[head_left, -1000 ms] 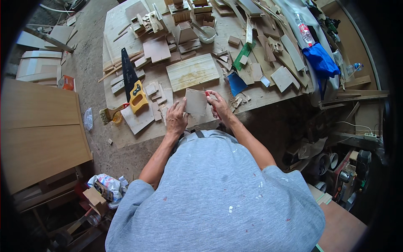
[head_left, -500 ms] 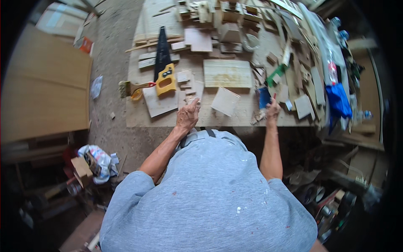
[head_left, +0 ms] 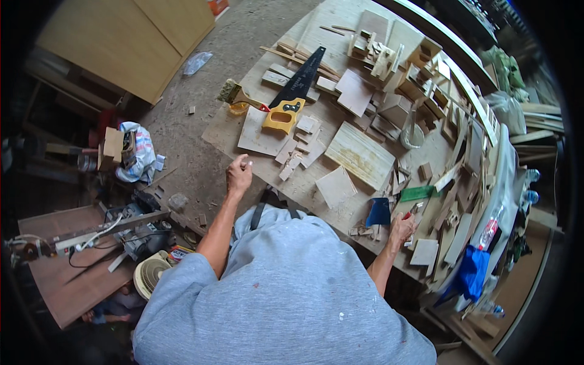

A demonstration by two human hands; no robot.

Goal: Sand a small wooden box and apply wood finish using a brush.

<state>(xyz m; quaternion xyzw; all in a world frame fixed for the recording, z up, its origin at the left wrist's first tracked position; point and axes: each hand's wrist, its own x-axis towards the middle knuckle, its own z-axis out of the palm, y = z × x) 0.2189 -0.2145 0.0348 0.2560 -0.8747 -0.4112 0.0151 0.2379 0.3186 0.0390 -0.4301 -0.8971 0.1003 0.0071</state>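
My left hand (head_left: 239, 176) is by the table's front edge with fingers curled; a small pale thing at its fingertips is unclear. My right hand (head_left: 401, 230) grips a small red tool (head_left: 406, 216) beside the blue piece (head_left: 378, 212) and loose offcuts. A square wooden piece (head_left: 335, 187) lies on the worktable (head_left: 222, 135) between my hands, in front of a pale board (head_left: 359, 156). A saw with a yellow handle (head_left: 283, 115) lies at the left of the table, next to a brush (head_left: 240, 96) and small blocks (head_left: 305, 128).
Wood strips (head_left: 462, 176), a bottle (head_left: 490, 228) and a blue bag (head_left: 473, 271) crowd the right side. At left are a large panel (head_left: 121, 42), a fan (head_left: 152, 274) and machinery (head_left: 137, 237). Part of another person (head_left: 121, 310) shows at lower left.
The square piece has left both hands and lies on the table. My hands have moved apart. The view has swung, showing more of the floor at lower left.
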